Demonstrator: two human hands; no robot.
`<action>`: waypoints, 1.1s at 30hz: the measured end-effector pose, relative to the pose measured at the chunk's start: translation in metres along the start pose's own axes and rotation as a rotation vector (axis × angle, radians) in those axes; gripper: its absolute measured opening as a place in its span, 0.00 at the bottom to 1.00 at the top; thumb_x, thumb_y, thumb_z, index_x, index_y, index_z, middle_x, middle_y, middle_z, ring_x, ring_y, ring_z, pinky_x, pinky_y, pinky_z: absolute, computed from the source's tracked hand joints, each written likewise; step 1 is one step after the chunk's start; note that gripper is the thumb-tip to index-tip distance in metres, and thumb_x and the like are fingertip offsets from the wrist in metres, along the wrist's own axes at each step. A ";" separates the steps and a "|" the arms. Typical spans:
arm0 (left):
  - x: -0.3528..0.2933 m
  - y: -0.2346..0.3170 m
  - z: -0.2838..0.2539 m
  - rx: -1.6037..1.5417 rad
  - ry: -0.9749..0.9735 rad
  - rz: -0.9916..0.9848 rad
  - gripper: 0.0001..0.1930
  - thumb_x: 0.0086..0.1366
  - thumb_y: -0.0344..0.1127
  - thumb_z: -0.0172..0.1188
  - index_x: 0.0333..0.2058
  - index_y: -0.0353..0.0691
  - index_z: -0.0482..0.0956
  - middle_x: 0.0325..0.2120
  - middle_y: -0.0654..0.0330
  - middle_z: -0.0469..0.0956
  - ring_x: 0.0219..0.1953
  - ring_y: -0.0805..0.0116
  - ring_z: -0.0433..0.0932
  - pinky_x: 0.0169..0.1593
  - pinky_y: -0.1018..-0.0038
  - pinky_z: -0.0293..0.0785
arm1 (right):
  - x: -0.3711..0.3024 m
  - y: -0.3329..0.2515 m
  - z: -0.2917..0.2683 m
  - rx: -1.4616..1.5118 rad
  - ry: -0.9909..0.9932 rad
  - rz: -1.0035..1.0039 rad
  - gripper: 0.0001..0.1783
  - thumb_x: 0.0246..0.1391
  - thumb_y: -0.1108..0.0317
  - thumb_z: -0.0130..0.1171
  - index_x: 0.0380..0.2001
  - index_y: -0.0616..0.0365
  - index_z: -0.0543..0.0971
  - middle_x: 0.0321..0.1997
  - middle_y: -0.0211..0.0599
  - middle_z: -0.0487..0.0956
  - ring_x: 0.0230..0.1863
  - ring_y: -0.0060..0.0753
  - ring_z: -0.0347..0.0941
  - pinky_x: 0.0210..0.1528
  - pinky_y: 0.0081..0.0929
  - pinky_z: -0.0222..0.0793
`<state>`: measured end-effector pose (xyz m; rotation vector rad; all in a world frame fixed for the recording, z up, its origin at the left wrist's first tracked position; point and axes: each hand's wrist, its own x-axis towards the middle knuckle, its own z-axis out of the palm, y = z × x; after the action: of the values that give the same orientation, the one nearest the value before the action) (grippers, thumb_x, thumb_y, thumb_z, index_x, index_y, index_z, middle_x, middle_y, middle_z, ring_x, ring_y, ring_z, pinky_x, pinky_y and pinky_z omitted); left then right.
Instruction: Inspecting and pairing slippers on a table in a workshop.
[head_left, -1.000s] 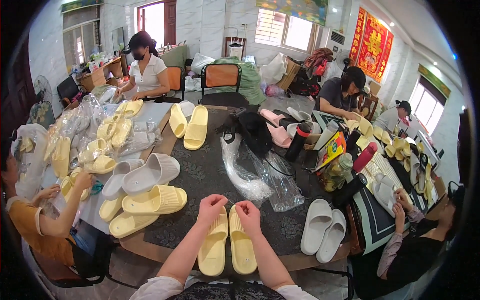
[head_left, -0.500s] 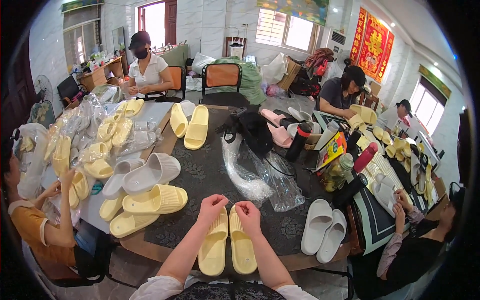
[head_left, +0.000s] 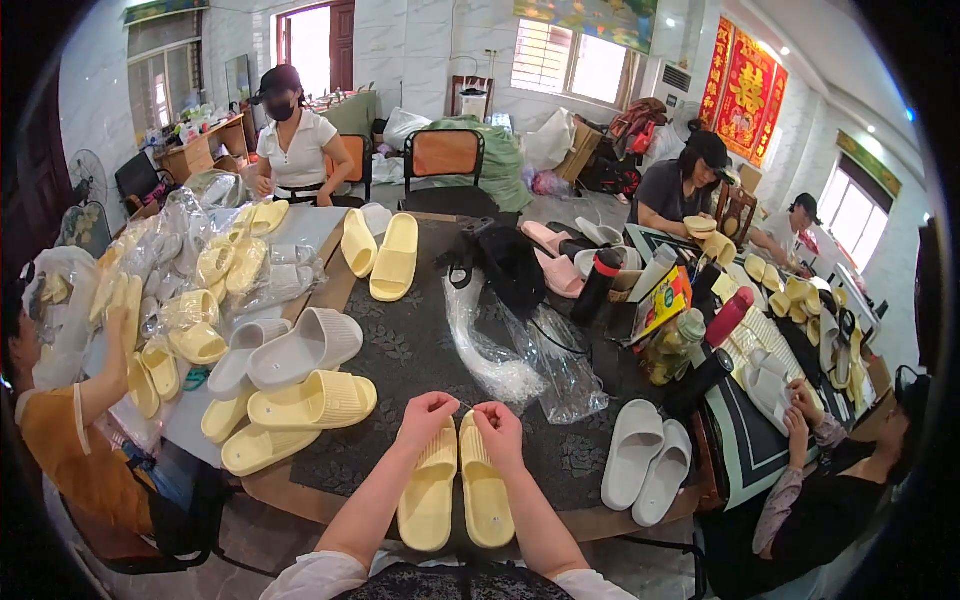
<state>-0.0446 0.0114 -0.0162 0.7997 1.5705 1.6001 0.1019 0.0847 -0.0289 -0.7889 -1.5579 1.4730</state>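
In front of me, a pair of yellow slides lies side by side on the dark patterned table cover [head_left: 400,350], the left slide [head_left: 425,510] and the right slide [head_left: 488,515] both with heels toward me. My left hand [head_left: 428,418] is closed in a pinch above the toe of the left slide. Above the other toe, my right hand [head_left: 498,432] is pinched too, its fingertips close to the left hand's. Whatever the fingertips hold is too small to make out. Beyond them lies a bundle of clear thin plastic strands [head_left: 475,350].
Grey and yellow slides [head_left: 312,400] are piled to my left. A grey pair [head_left: 640,460] lies at right. Black bottles [head_left: 598,285] and a jar [head_left: 675,345] stand farther right. Co-workers sit around, one in an orange top [head_left: 75,440] at left beside bagged slides.
My hands stay pinched over the yellow slides with barely any shift. The co-worker at left has reached forward, and the one at far left of the back has lowered a hand.
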 end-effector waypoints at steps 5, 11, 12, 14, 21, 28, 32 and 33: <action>-0.001 0.001 0.001 0.015 -0.004 0.024 0.09 0.60 0.35 0.64 0.35 0.35 0.81 0.26 0.69 0.78 0.29 0.83 0.72 0.33 0.81 0.68 | 0.000 0.004 0.000 0.040 0.007 0.010 0.05 0.55 0.72 0.61 0.35 0.60 0.80 0.27 0.20 0.75 0.26 0.09 0.65 0.29 0.12 0.63; 0.001 -0.003 -0.001 0.017 0.002 0.002 0.09 0.60 0.34 0.64 0.35 0.35 0.82 0.26 0.69 0.79 0.29 0.83 0.72 0.33 0.81 0.68 | 0.000 0.001 0.002 -0.010 0.022 -0.005 0.05 0.55 0.73 0.61 0.35 0.61 0.79 0.27 0.21 0.76 0.26 0.09 0.65 0.30 0.13 0.64; 0.002 -0.002 -0.001 0.018 0.001 0.002 0.09 0.60 0.34 0.64 0.35 0.35 0.82 0.26 0.69 0.79 0.29 0.83 0.72 0.33 0.81 0.68 | 0.001 0.001 0.002 -0.009 0.023 -0.005 0.05 0.55 0.73 0.61 0.35 0.61 0.79 0.27 0.21 0.76 0.26 0.09 0.65 0.30 0.13 0.64; 0.002 -0.002 0.000 0.009 0.028 -0.010 0.08 0.60 0.34 0.64 0.34 0.35 0.82 0.25 0.69 0.79 0.29 0.83 0.72 0.33 0.81 0.68 | 0.000 0.001 0.001 0.036 0.045 0.001 0.06 0.55 0.72 0.61 0.35 0.61 0.80 0.27 0.21 0.76 0.26 0.10 0.65 0.29 0.13 0.64; 0.000 -0.002 0.000 0.105 -0.091 0.022 0.07 0.61 0.34 0.64 0.34 0.36 0.81 0.25 0.70 0.77 0.28 0.83 0.71 0.32 0.82 0.68 | -0.001 -0.004 0.001 -0.110 -0.013 -0.043 0.04 0.56 0.73 0.60 0.35 0.61 0.79 0.28 0.21 0.75 0.27 0.10 0.66 0.30 0.13 0.64; 0.000 -0.001 0.005 -0.015 0.076 0.074 0.09 0.60 0.34 0.64 0.34 0.34 0.82 0.26 0.68 0.79 0.29 0.82 0.73 0.34 0.81 0.69 | 0.002 0.005 -0.002 0.031 0.067 -0.036 0.06 0.54 0.73 0.61 0.37 0.59 0.78 0.28 0.22 0.75 0.26 0.12 0.65 0.29 0.14 0.63; 0.005 0.001 0.001 -0.001 0.107 0.066 0.09 0.60 0.34 0.64 0.36 0.35 0.82 0.26 0.69 0.78 0.29 0.82 0.73 0.34 0.82 0.69 | -0.004 -0.015 0.002 -0.074 0.239 -0.237 0.05 0.52 0.75 0.61 0.34 0.58 0.77 0.25 0.23 0.72 0.25 0.14 0.64 0.27 0.16 0.61; 0.005 0.002 -0.001 -0.063 0.104 0.079 0.09 0.61 0.34 0.64 0.37 0.34 0.82 0.27 0.69 0.78 0.30 0.82 0.72 0.36 0.81 0.69 | -0.007 -0.040 0.005 -0.224 0.268 -0.422 0.04 0.52 0.77 0.60 0.31 0.57 0.76 0.23 0.23 0.69 0.22 0.15 0.61 0.25 0.14 0.58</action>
<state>-0.0482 0.0146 -0.0146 0.7637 1.5693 1.7639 0.1047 0.0715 0.0096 -0.6966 -1.5786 0.8628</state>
